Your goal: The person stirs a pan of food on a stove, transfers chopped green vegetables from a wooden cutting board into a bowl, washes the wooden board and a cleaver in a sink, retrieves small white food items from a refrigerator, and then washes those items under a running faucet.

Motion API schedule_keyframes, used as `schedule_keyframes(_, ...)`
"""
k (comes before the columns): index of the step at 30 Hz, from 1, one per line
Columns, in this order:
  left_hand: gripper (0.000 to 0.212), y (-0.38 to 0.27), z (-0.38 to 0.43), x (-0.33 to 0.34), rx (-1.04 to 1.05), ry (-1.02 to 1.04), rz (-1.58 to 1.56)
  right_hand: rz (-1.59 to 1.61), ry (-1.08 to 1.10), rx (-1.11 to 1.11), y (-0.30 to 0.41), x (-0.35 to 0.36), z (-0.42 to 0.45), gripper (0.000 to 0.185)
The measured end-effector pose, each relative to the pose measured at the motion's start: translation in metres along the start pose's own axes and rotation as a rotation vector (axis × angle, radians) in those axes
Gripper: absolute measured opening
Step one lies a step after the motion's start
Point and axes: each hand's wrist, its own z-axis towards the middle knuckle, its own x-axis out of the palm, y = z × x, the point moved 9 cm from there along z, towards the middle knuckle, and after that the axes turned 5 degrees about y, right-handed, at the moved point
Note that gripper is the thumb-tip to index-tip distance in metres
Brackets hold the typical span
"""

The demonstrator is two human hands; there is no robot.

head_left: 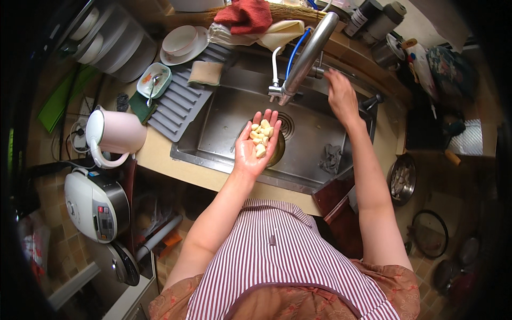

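Observation:
Several peeled garlic cloves lie in the upturned palm of my left hand, whose skin looks wet. That hand is over the stainless steel sink, just below the spout of the metal faucet. Under it, partly hidden, is a round bowl. My right hand reaches to the faucet's handle with its fingertips at the handle's end. Whether the fingers grip the handle or only touch it is unclear. A crumpled grey cloth rests at the sink's right side.
Left of the sink, a grey drying rack bears a sponge and dishes. A pink electric kettle stands on the counter, with a rice cooker lower down. A red cloth lies behind the sink. A metal bowl is at right.

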Motion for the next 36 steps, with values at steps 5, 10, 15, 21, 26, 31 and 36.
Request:
schedule_keyframes(5, 0.031, 0.007, 0.016, 0.009, -0.016, 0.024, 0.034, -0.278, 0.019, -0.111, -0.026, 0.04, 0.063, 0.035)
schedule_keyframes(10, 0.032, -0.005, 0.02, 0.009, 0.018, 0.061, 0.029, -0.771, 0.284, -0.167, -0.029, 0.067, 0.049, 0.05)
schedule_keyframes(15, 0.033, -0.012, 0.036, -0.007, -0.029, 0.149, 0.16, -0.098, 0.004, 0.146, -0.029, 0.049, 0.025, 0.043)
schedule_keyframes(21, 0.046, -0.024, 0.071, -0.031, 0.264, -0.064, 0.738, 1.015, -0.175, 0.167, 0.135, 0.076, -0.037, 0.037)
schedule_keyframes(26, 0.049, -0.042, 0.062, -0.022, 0.273, 0.026, 0.962, 1.048, 0.11, 0.349, 0.16, 0.111, -0.05, 0.055)
schedule_keyframes(31, 0.035, 0.005, 0.057, -0.016, 0.223, -0.078, 0.889, 0.598, -0.016, 0.332, 0.11, 0.134, -0.044, 0.032)
schedule_keyframes(36, 0.037, -0.036, 0.079, -0.055, 0.16, -0.024, 0.576, 0.754, -0.166, 0.399, 0.141, 0.095, -0.053, 0.032)
